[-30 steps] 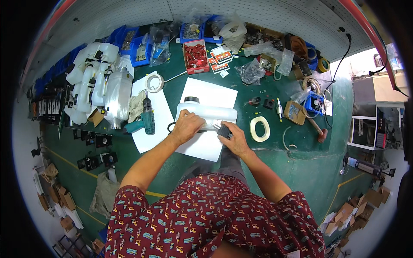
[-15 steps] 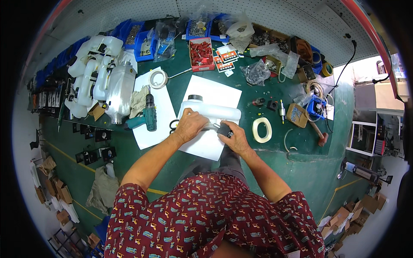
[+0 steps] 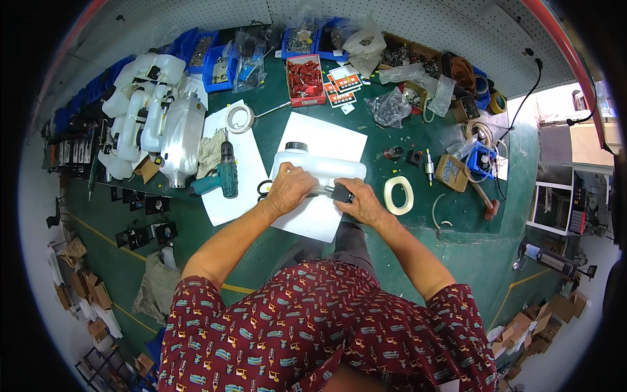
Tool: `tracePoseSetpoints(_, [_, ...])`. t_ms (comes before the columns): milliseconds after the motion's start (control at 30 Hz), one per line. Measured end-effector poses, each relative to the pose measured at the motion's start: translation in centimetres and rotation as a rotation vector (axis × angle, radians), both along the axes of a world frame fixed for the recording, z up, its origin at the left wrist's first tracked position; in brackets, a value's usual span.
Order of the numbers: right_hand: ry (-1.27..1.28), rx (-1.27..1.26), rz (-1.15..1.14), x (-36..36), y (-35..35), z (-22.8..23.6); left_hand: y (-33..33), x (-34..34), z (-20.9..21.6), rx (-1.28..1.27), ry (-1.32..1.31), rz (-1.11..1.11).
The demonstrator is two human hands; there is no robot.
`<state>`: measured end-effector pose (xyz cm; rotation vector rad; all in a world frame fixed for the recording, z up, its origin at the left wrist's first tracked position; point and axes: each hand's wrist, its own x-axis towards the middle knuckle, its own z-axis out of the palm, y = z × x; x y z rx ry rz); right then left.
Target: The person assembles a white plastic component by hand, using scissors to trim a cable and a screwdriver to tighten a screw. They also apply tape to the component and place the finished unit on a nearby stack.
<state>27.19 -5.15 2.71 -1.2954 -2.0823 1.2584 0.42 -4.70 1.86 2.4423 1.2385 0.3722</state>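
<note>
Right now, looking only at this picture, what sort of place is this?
Probably an assembly workshop: a power drill on the bench, blue bins of small parts along its back, and white plastic tanks at the left.

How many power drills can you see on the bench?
1: a green and black drill on a white paper sheet, left of the person's left hand and the white container. Another could be hidden among things at the back of the bench.

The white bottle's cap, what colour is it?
The cap is black, best seen in the head view.
</note>
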Motion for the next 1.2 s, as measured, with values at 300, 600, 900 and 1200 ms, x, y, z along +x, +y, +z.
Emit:
tracePoseSetpoints(300, [0.007, 0.075, 0.077, -0.1, 0.8, 0.3, 0.0, 0.0, 0.0, 0.003, -0.006, -0.006])
tracePoseSetpoints(600, [-0.050, -0.027, 0.116, -0.4, 1.6, 1.0, 0.1, -0.3, -0.5, 0.014, -0.070, -0.038])
tracePoseSetpoints(900, [-0.072, -0.071, 0.151, -0.7, 2.2, 1.1, 0.3, -0.5, -1.0, -0.010, -0.082, -0.059])
tracePoseSetpoints(1200, [-0.021, -0.107, 0.100, -0.9, 2.2, 0.3, 0.1, -0.5, -1.2, -0.014, -0.085, -0.061])
